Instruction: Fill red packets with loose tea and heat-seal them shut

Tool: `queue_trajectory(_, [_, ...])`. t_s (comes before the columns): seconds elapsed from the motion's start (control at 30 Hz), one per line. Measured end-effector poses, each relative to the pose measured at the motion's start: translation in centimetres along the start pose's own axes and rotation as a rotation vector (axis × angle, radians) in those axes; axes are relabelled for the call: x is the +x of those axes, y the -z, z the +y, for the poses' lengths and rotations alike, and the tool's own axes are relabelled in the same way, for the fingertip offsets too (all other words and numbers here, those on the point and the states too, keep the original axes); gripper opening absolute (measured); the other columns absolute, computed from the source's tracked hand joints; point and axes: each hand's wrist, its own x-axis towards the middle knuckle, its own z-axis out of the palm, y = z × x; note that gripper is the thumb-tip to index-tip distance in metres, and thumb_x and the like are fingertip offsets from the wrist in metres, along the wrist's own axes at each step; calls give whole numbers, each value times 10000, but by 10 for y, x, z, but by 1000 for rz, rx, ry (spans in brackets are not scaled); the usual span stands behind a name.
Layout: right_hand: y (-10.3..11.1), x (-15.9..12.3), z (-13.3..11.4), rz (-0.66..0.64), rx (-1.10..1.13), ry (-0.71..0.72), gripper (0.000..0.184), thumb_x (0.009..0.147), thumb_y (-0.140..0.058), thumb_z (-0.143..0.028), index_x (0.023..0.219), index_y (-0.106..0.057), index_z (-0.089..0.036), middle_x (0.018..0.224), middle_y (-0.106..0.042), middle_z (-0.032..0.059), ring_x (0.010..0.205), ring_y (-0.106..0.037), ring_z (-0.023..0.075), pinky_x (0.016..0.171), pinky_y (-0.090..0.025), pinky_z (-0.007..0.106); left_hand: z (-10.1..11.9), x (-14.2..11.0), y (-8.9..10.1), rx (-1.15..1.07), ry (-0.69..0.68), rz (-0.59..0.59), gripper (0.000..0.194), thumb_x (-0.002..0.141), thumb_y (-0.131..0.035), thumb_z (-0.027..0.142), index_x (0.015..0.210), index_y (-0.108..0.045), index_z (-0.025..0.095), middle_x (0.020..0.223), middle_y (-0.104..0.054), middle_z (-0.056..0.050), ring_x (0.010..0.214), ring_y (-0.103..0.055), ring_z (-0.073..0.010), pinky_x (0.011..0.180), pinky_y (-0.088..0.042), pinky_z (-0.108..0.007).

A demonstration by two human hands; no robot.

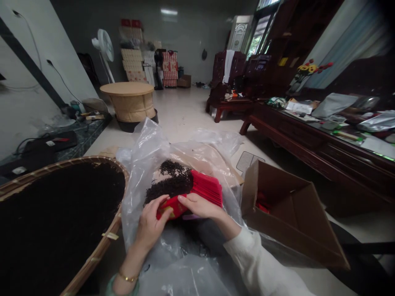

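Note:
A red packet with a gold print [173,207] is between my two hands, over a plastic-lined cardboard box. My left hand [152,220] grips its left end, fingers on top and thumb on the near side. At the packet's right end, my right hand [199,204] is closed with thumb and fingers on the edge. Just beyond lies a pile of dark loose tea leaves [171,181]. A row of red packets [207,187] stands packed together right of the tea. A strip of light purple [190,216] shows beneath my right hand, its kind unclear.
On the left, a wide woven bamboo tray [123,181] holds a dark leafy mass. An open cardboard box [286,205] on the right has some red packets inside. Clear plastic sheeting [135,181] rises around the work area. A round wooden table [127,89] stands farther back.

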Motion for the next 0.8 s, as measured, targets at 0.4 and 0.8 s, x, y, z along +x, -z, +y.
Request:
queue_trajectory(0.4, [-5, 6, 14, 35, -88, 35, 669, 858, -383, -754, 868, -705, -169, 863, -693, 58, 836, -630, 208, 749, -542, 346, 5, -13, -7, 429, -381, 23, 532, 810, -627, 222, 1328, -515, 166, 1218, -679, -139, 1165, -566, -337, 962, -438, -487])
queue_trajectory(0.8, [19, 23, -12, 111, -103, 167, 875, 938, -106, -693, 933, -712, -62, 919, -726, 158, 879, -689, 234, 844, -527, 363, -9, -9, -22, 274, -152, 131, 366, 790, -646, 238, 1152, -619, 195, 1007, -720, -82, 917, -668, -249, 813, -550, -387])
